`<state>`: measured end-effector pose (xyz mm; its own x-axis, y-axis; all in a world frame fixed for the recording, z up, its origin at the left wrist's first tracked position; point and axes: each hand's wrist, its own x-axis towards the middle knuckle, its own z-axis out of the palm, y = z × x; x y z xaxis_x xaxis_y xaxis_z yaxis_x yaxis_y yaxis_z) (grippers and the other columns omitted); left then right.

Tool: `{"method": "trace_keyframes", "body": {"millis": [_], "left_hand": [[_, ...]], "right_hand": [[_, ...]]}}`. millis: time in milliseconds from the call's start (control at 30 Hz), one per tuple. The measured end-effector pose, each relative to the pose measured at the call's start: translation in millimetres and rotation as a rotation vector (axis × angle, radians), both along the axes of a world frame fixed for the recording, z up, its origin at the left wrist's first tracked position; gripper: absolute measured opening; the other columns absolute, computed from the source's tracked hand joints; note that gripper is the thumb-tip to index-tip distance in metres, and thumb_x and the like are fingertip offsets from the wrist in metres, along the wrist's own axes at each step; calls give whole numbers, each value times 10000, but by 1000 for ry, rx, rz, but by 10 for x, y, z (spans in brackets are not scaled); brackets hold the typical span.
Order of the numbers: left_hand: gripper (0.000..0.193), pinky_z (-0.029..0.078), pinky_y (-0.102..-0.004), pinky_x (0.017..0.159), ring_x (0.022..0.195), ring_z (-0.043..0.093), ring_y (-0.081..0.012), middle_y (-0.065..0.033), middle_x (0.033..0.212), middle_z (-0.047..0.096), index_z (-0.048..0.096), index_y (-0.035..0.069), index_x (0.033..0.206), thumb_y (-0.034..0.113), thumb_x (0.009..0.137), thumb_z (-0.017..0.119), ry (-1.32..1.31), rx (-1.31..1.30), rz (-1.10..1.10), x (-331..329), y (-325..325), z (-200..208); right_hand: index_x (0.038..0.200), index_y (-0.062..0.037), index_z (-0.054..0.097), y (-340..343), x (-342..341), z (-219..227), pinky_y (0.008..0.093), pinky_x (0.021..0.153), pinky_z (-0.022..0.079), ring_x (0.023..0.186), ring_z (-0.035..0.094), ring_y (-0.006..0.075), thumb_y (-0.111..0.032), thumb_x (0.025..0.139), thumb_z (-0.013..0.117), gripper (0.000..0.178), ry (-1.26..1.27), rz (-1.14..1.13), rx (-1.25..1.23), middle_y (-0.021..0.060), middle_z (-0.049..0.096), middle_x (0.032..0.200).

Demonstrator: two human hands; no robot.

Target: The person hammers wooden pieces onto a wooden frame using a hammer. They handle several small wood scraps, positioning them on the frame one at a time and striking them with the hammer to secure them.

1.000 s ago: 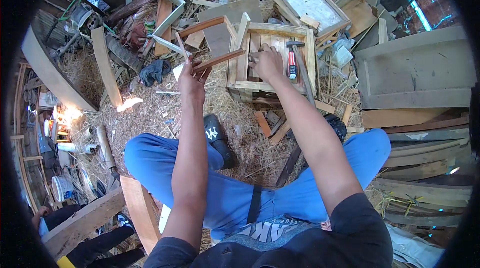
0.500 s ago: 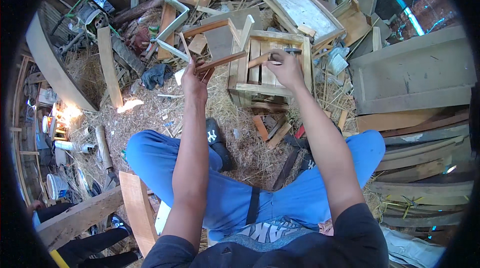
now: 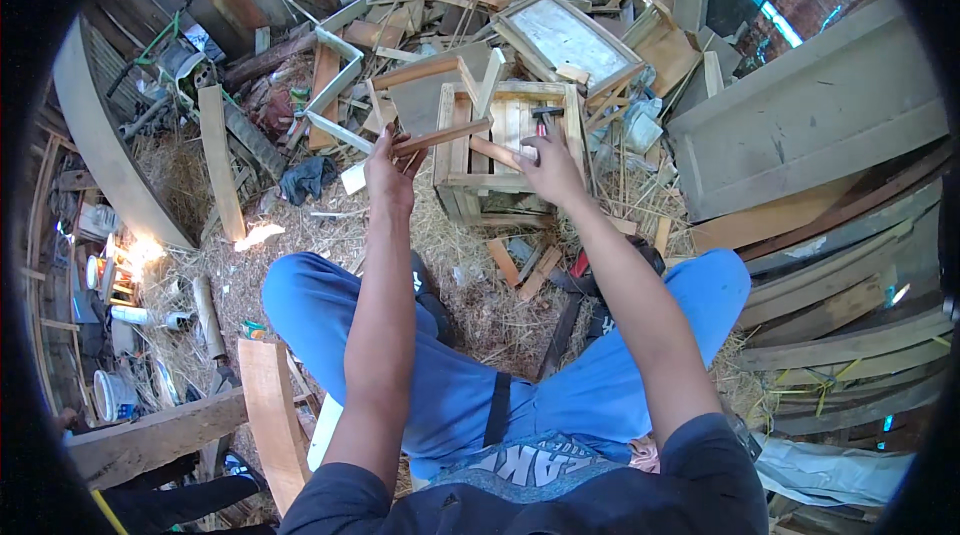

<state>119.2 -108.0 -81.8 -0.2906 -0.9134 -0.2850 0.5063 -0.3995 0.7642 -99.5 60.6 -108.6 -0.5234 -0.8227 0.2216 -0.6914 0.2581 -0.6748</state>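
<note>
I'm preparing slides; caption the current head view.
Left hand holds a wooden frame, right hand a wood strip, near a wooden crate.

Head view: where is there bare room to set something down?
Roomiest: the straw-strewn floor between the dark cloth and the left knee, with only small scraps. A narrower patch lies between the left shoe and wood offcuts. Crowded: the wooden crate, taken up by hammer and right hand, and the scrap heap beyond.

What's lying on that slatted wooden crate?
On the crate, a dark hammer head and something red show. The right hand covers part of it, so their full shapes can't be seen.
</note>
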Motion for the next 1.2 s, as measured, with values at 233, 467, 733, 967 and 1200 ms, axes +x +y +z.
{"method": "trace_keyframes", "body": {"millis": [233, 467, 733, 967, 1200], "left_hand": [[330, 605, -436, 859, 959, 653, -256, -95, 1044, 624, 596, 81, 1253, 323, 1039, 534, -8, -7, 5, 78, 24, 56], [316, 593, -443, 861, 974, 653, -262, -96, 1070, 642, 589, 90, 1260, 313, 1047, 521, -12, -1, 29, 214, -8, 60], [323, 592, -443, 866, 945, 640, -239, -73, 1019, 618, 589, 97, 1269, 325, 1051, 519, -23, -24, -6, 309, 9, 74], [314, 590, -442, 865, 940, 640, -227, -59, 1009, 613, 599, 107, 1270, 315, 1049, 522, -15, -12, -50, 175, -7, 45], [293, 584, -448, 886, 939, 647, -230, -51, 995, 613, 604, 111, 1248, 306, 1043, 528, -48, -11, -126, -31, 114, 69]], "right_hand": [[1019, -57, 757, -221, 170, -52, 484, 813, 546, 934, 688, 394, -258, 865, 732, 255, 140, -123, 365, 235, 716, 969], [859, -51, 759, -238, 206, -192, 509, 760, 537, 818, 697, 410, -192, 886, 695, 158, 144, -197, 252, 241, 707, 842], [1086, 75, 666, -414, -203, -23, 324, 550, 566, 686, 726, 202, -51, 987, 565, 189, -432, -362, -55, 197, 713, 858], [1292, 112, 560, 395, -569, 516, 317, 805, 630, 920, 721, 272, -5, 995, 550, 320, -1288, -147, -332, 198, 684, 1104], [1345, 5, 573, 1056, -551, 709, 296, 850, 626, 1015, 685, 230, -69, 982, 621, 374, -1482, -166, -472, 128, 656, 1199]]}}
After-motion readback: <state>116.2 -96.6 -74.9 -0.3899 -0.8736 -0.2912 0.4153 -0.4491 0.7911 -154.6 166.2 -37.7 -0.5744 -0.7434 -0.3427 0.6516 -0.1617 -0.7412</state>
